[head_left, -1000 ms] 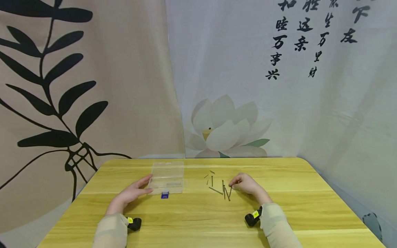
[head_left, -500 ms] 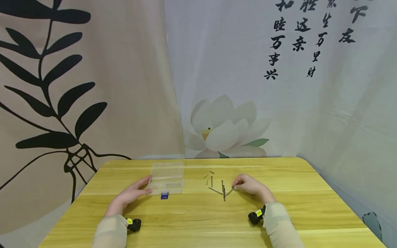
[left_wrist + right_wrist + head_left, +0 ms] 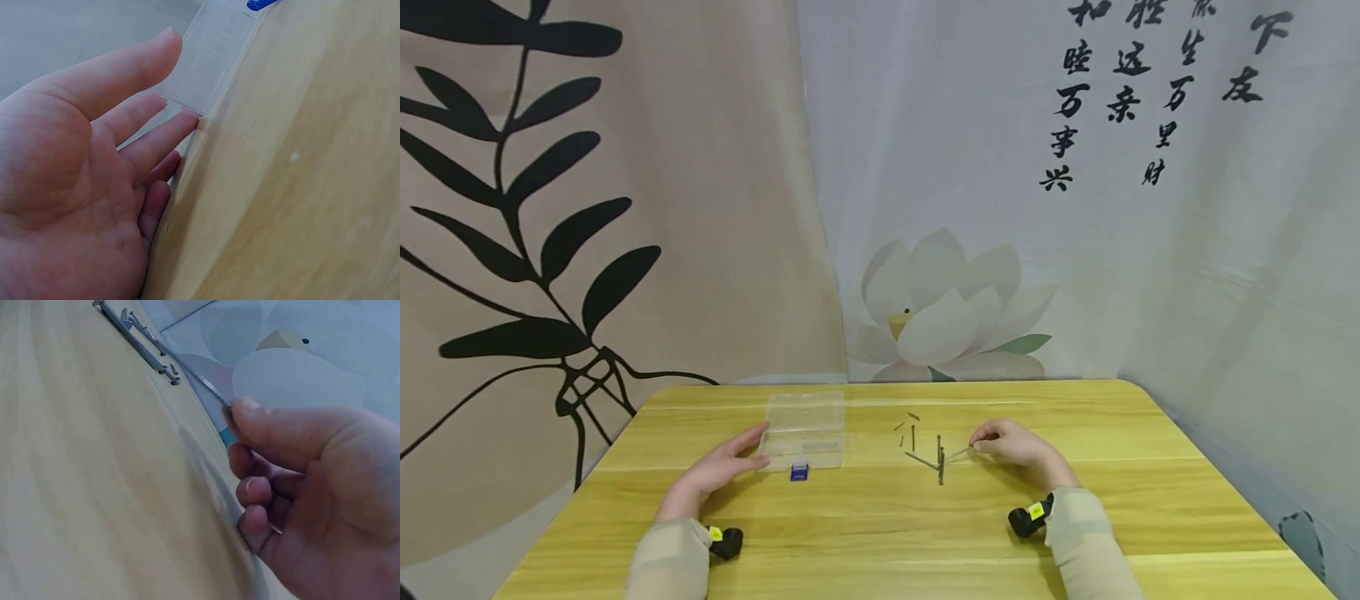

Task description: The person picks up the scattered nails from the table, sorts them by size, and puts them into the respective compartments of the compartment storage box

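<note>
My right hand pinches one end of a nail between thumb and forefinger. In the right wrist view this nail slants away from the fingertips, its far end overlapping the other nails. Several nails of different lengths lie just left of that hand, the smaller ones further back. At the left, a clear plastic box lies with its lid folded back and a blue latch at the front. Relaxed fingers of my left hand rest at the box's left side.
Everything lies on a wood-grain table, whose far edge meets a printed fabric backdrop with leaves, a lotus and writing. A small black camera sits on the right wrist, another on the left.
My right hand has drawn the nail rightward, away from the others, swinging it from near upright in view to a shallow slant. The left hand and the box stay put.
</note>
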Demonstrator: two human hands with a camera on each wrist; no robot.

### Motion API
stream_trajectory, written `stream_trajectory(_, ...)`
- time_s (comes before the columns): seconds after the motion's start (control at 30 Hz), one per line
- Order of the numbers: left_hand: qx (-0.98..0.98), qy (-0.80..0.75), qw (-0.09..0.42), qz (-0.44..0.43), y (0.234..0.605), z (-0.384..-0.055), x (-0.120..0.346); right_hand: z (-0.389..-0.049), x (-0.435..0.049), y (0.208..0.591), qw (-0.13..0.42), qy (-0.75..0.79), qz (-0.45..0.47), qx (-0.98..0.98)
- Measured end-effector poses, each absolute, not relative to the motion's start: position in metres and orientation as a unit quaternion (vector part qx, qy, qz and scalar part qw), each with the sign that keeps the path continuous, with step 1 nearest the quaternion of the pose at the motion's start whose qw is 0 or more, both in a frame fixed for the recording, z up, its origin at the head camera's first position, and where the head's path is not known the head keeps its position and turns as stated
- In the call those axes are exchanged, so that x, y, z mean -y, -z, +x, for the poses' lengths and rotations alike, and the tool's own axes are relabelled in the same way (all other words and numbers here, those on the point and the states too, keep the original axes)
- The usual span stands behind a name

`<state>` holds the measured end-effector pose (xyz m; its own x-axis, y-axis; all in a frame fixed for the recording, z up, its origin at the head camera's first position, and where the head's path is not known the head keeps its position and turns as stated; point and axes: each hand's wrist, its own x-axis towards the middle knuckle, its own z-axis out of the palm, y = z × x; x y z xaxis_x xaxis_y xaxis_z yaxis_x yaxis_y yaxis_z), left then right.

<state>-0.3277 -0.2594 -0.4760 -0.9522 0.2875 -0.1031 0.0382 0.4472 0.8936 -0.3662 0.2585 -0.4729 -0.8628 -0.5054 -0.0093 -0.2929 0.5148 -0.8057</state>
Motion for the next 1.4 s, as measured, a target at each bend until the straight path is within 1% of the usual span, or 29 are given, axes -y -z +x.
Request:
stream_trajectory(0.1,-0.841,-0.518,0.121,0.1,0.475,-0.328,0.259,-0.366,-0.26,0.47,0.105,0.444,-0.225,-0.861)
stream_trajectory(0.33,-0.842,-0.515,0.119,0.105,0.475,-0.328,0.259,-0.363,-0.255,0.457,0.045,0.478,-0.199,-0.855)
stream_trajectory(0.63,-0.844,-0.513,0.121,0.101,0.477,-0.327,0.26,-0.363,-0.248,0.441,-0.004,0.503,-0.168,-0.848)
stream_trajectory(0.93,-0.845,-0.513,0.117,0.1,0.477,-0.327,0.259,-0.356,-0.244,0.428,-0.021,0.509,-0.16,-0.845)
stream_trajectory(1.13,-0.845,-0.512,0.12,0.1,0.476,-0.326,0.258,-0.361,-0.245,0.439,-0.025,0.51,-0.16,-0.845)
stream_trajectory(1.4,-0.844,-0.514,0.118,0.1,0.476,-0.327,0.259,-0.363,-0.236,0.448,-0.021,0.528,-0.131,-0.839)
